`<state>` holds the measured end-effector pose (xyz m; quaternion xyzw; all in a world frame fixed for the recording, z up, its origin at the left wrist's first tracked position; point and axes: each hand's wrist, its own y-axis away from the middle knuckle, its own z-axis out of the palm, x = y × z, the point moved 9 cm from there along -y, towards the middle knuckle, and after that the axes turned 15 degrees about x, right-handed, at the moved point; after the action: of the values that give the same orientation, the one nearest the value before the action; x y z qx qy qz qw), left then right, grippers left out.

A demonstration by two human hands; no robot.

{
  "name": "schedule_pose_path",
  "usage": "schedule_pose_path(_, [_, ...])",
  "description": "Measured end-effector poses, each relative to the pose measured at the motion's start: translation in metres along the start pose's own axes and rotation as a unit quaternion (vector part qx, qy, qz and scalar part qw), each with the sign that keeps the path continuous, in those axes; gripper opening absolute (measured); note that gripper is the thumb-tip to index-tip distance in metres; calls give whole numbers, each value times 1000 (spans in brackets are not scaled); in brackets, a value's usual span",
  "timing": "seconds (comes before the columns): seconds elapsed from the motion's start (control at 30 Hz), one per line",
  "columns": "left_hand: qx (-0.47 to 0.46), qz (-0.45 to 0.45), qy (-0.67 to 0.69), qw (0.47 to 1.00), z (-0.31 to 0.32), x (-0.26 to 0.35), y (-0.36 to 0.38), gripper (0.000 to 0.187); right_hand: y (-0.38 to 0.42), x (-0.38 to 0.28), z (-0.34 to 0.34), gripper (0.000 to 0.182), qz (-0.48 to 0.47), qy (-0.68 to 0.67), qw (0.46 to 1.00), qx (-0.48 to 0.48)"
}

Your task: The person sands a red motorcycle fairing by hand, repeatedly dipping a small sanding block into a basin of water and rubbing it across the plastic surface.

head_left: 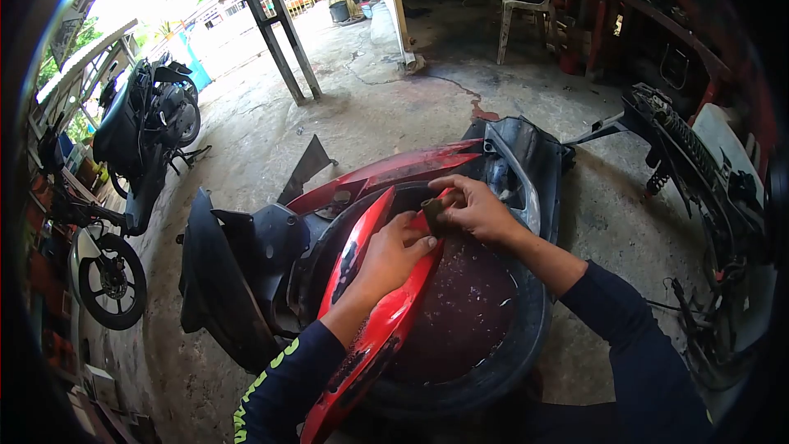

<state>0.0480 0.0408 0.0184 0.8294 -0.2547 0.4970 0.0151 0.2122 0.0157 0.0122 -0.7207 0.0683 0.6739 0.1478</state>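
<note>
A long red motorcycle fairing panel [400, 302], its paint worn to dark patches along the edges, slants across a round black basin [536, 321]. My left hand [385, 259] is closed on the panel's upper part, thumb stretched toward my right hand. Between the fingers and thumb of my right hand [479, 212] is a small folded, brownish-dark piece that looks like sandpaper [432, 214]. It sits at the panel's upper end, close to my left fingertips. Dark reddish water [464, 312] with bubbles fills the basin below.
Beyond the basin lie another red panel [394, 171] and dark plastic body parts [526, 148]. A black fairing part [222, 271] lies on the left. Motorcycles [152, 115] stand at left, a partly stripped one [682, 164] at right. A metal post [283, 41] and white chair [526, 6] are farther back.
</note>
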Motion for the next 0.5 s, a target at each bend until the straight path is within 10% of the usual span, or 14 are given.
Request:
schedule_pose_path(0.07, [30,14,15,999,-17,13,7,56,-2,-7,-5,30,-62,96,993,24])
schedule_pose_path(0.17, [97,92,-101,986,-54,24,20,69,8,-17,-5,35,-408,380,828,62])
schedule_pose_path(0.27, [109,93,-249,958,-80,1,35,100,18,5,1,41,-433,409,803,33])
schedule_pose_path(0.37, [35,-114,-256,959,-93,-44,53,133,36,12,18,45,-431,357,829,-3])
schedule_pose_path(0.5, [-24,-87,-220,971,-91,-53,48,136,33,16,22,42,-446,333,831,5])
